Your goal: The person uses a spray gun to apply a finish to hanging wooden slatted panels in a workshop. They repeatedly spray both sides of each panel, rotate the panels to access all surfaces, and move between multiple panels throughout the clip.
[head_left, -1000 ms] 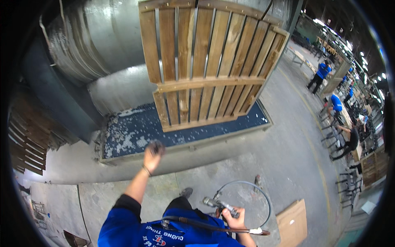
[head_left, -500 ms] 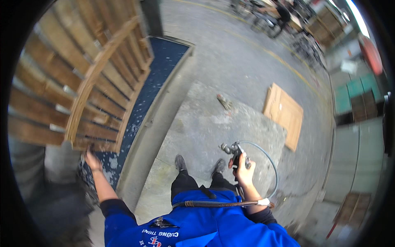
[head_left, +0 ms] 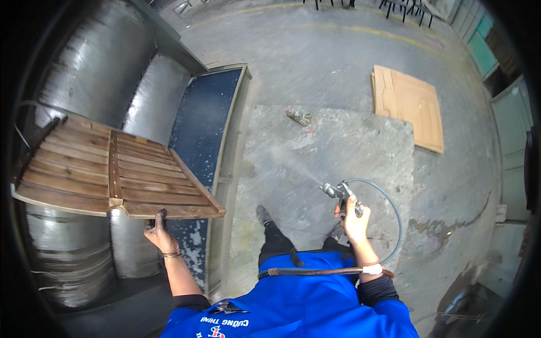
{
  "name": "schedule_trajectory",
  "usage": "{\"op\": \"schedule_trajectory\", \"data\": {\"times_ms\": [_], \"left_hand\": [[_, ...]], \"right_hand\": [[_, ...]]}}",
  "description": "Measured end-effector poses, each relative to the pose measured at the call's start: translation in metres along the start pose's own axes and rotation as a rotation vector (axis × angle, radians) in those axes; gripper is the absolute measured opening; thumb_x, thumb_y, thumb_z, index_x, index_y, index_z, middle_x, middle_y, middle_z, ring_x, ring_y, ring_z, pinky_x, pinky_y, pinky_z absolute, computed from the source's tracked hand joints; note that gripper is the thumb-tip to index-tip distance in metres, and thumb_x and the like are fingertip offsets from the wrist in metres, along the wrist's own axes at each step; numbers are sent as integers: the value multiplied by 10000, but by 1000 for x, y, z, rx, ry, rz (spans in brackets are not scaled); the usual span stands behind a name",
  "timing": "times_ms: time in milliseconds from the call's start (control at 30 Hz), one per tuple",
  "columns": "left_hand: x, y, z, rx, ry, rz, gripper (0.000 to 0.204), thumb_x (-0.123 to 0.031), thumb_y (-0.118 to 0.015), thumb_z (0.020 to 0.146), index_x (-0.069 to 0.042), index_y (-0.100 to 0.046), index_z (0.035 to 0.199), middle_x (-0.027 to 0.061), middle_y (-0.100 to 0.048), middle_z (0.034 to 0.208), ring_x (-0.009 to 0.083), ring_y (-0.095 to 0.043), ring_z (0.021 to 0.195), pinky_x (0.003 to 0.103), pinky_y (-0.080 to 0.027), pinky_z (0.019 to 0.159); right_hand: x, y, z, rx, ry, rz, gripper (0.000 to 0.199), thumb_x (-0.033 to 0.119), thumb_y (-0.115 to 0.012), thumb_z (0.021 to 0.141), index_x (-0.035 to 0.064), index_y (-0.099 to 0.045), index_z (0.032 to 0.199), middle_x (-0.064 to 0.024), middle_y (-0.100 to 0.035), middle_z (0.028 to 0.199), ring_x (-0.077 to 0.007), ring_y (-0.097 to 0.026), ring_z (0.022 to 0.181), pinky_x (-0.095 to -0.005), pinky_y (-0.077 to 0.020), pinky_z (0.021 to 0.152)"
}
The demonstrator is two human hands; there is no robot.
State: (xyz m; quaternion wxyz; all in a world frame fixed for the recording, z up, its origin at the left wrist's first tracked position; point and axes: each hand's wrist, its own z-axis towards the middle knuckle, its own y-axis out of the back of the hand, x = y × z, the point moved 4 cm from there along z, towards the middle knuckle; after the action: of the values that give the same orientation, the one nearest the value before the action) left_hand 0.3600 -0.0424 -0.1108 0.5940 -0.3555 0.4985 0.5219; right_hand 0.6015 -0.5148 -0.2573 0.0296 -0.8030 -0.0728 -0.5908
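My left hand (head_left: pixel 162 234) grips the near edge of a brown slatted wooden panel (head_left: pixel 152 186), its dark-stained thumb on top and the fingers partly hidden beneath. The panel lies tilted in front of a metal-walled booth at the left, with a raised bar across its slats. In my right hand (head_left: pixel 355 219) is a metal spray gun (head_left: pixel 340 192), pointed left and away from me. A fine pale mist leaves its nozzle toward the panel's side. A grey hose (head_left: pixel 394 214) curves from the gun back to my waist.
A blue, paint-spotted trough (head_left: pixel 205 107) with a raised rim runs along the booth's shiny metal wall (head_left: pixel 96 62). On the concrete floor lie a crumpled greenish thing (head_left: pixel 298 117) and flat light-brown boards (head_left: pixel 411 107). Dark-legged furniture (head_left: pixel 403 8) stands at the far edge.
The slatted panel has swung down from a steep tilt to a flatter, lower position, with my left hand still on its edge. Mist now shows at the spray gun's nozzle. My view has turned left.
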Motion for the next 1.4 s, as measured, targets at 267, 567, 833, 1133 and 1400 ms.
{"op": "schedule_trajectory", "data": {"times_ms": [267,567,833,1133,1400], "left_hand": [[-114,-89,-107,66,46,97,257,-174,-705,927,46,-704,1060,124,-692,1054,244,-675,963,389,-568,853],[-213,-139,-183,127,131,33,278,-277,-690,938,-97,-664,1148,42,-628,1138,232,-631,1117,468,-545,997],[-293,-183,-214,337,146,-4,236,-259,-673,968,-100,-690,1142,100,-719,1215,262,-657,1173,481,-511,1051],[-327,-202,-244,211,102,50,401,-237,-761,899,-59,-651,1241,116,-663,1305,267,-632,1220,472,-528,1055],[-319,-199,-241,139,195,4,467,-244,-814,848,-47,-636,1231,109,-653,1276,270,-620,1202,467,-534,1026]], "right_hand": [[-59,126,7,46,-230,321,578,494,-557,1063,-25,-736,881,-49,-697,706,-87,-603,557,-245,-423,488],[-131,180,2,129,-278,506,599,513,-560,1057,1,-702,780,-39,-686,689,-59,-557,534,-228,-402,482],[-155,192,-1,347,-232,747,696,638,-471,1035,-3,-673,854,-84,-683,759,-96,-606,579,-201,-374,410],[-208,136,28,399,-501,697,625,598,-425,1075,40,-630,883,-62,-652,741,-116,-631,608,-207,-312,390],[-216,140,18,425,-472,813,651,614,-455,1058,18,-680,927,-61,-656,724,-98,-609,581,-212,-303,383]]}}
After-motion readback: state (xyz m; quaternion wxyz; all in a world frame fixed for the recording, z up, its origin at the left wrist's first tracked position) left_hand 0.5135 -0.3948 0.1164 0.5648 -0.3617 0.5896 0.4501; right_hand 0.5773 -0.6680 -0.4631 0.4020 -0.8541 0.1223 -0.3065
